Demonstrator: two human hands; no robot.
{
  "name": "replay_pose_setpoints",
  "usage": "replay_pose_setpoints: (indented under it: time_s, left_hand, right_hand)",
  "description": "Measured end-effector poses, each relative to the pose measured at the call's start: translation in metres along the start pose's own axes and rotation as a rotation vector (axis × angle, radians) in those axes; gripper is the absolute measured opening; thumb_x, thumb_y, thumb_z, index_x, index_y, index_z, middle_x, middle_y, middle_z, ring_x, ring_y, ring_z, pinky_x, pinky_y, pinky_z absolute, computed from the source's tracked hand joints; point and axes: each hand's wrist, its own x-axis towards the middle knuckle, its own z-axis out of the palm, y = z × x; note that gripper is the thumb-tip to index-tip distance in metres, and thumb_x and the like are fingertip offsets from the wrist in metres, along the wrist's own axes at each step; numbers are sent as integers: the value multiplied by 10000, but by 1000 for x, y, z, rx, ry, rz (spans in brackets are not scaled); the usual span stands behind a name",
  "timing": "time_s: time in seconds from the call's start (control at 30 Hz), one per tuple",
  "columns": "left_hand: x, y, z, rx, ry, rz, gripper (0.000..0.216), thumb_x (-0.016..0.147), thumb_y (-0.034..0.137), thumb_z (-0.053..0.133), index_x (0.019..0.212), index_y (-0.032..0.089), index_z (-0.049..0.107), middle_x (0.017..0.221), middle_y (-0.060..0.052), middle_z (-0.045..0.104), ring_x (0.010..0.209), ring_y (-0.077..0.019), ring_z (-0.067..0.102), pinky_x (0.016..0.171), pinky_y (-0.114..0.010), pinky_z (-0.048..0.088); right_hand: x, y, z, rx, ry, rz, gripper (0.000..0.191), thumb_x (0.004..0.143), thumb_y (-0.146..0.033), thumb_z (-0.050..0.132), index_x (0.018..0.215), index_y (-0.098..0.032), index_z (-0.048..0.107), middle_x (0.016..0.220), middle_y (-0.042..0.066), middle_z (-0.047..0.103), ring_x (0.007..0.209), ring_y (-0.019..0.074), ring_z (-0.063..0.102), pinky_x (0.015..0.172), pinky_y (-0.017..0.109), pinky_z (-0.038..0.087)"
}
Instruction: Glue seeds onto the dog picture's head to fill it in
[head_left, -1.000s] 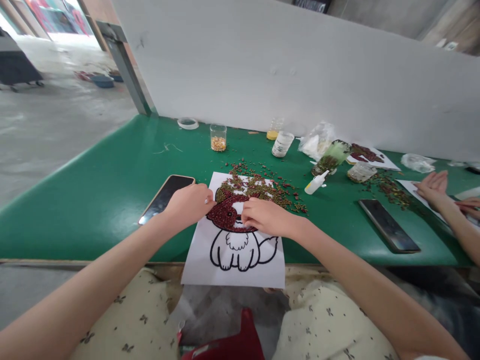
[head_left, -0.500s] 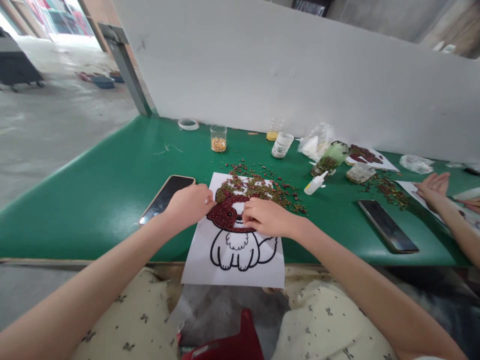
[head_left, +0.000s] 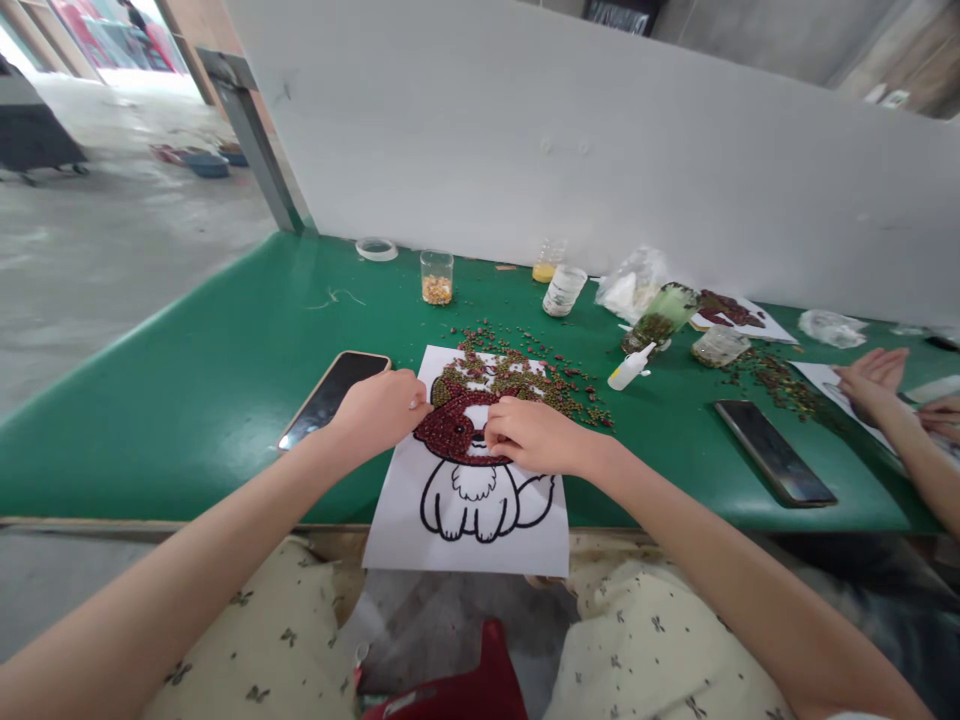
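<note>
A white paper sheet point(head_left: 397, 520) bears a black outline drawing of a sitting animal, its face partly covered with dark red beans point(head_left: 446, 425). Green and red beans point(head_left: 510, 370) are heaped loosely over the sheet's upper part and onto the table. My left hand point(head_left: 386, 405) rests at the sheet's left edge beside the face, fingers curled together. Over the right half of the face is my right hand point(head_left: 529, 432), its fingers pinched close to the paper. Whatever either hand holds is too small or hidden to make out.
On the green table point(head_left: 187, 370) lie a phone point(head_left: 334, 392) at left and another phone point(head_left: 776, 452) at right. A glue bottle point(head_left: 631, 368), a cup of corn kernels point(head_left: 436, 278) and a tipped green jar point(head_left: 661, 315) stand beyond. A co-worker's hands point(head_left: 877, 375) are far right.
My hands stay in nearly the same place over the sheet. At the far right, the co-worker's hands have shifted slightly.
</note>
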Motion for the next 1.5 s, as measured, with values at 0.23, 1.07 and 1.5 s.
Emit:
replay_pose_setpoints:
  time_s: [0.23,1.07,1.5]
  left_hand:
    - [-1,1,-2,8,-13,12,305,846,314,407,741,168,654,861,-86,630,819,-222,583,673,-304,433]
    - [-2,2,0,-1,-10,51,339,868,283,352,781,166,658,896,-83,621,825,-215,584,646,-289,425]
    - [-5,3,0,4,1,74,316,875,293,373,762,172,643,885,-65,623,810,-196,577,609,-270,405]
  right_hand:
    - [-1,1,-2,3,16,0,126,838,-147,529,746,-158,613,859,54,596,865,166,499,758,281,370]
    - [25,85,-23,-249,365,454,125,837,-206,562,784,-199,675,895,62,613,887,203,477,645,284,348]
    - [45,89,-6,-272,342,404,135,858,-164,516,804,-182,639,886,67,614,896,199,484,678,277,353]
